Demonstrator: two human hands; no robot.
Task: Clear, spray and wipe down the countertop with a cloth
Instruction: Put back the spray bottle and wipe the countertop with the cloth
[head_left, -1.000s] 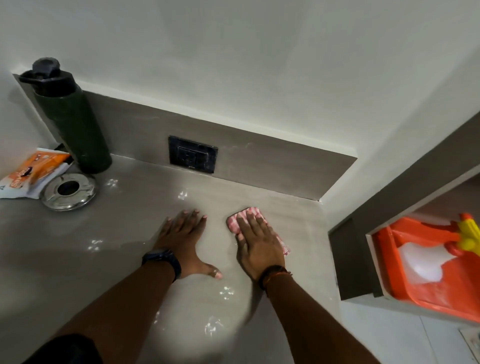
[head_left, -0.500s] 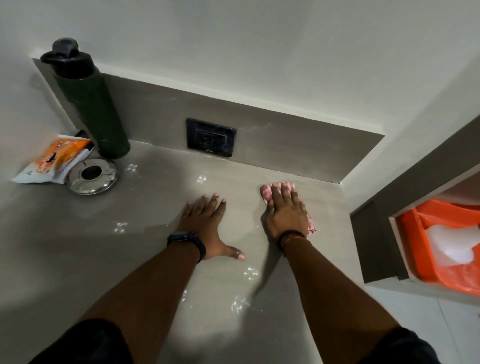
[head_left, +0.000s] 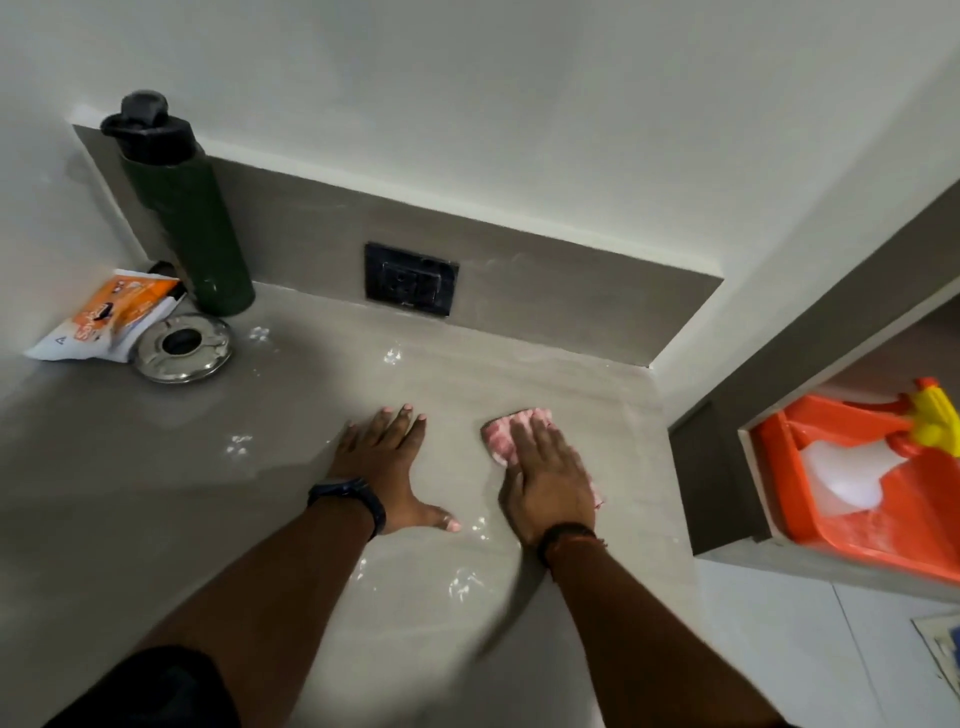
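The grey countertop (head_left: 156, 499) carries wet, shiny patches around my hands. My right hand (head_left: 548, 480) lies flat, fingers together, pressing a pink-and-white cloth (head_left: 500, 435) onto the counter near its right end; most of the cloth is hidden under the palm. My left hand (head_left: 384, 460) rests flat on the bare counter to the left of the cloth, fingers spread, holding nothing. A spray bottle with a yellow and orange head (head_left: 935, 421) lies in an orange tub (head_left: 810, 525) in a recess at the right.
A dark green bottle with a black cap (head_left: 197, 228) stands in the back left corner. Beside it lie an orange-and-white packet (head_left: 109, 317) and a round steel lid (head_left: 182, 349). A black wall socket (head_left: 411, 286) sits in the grey backsplash.
My right hand and the cloth pushed away toward the backsplash, then slid back toward me. My left hand stayed planted on the counter.
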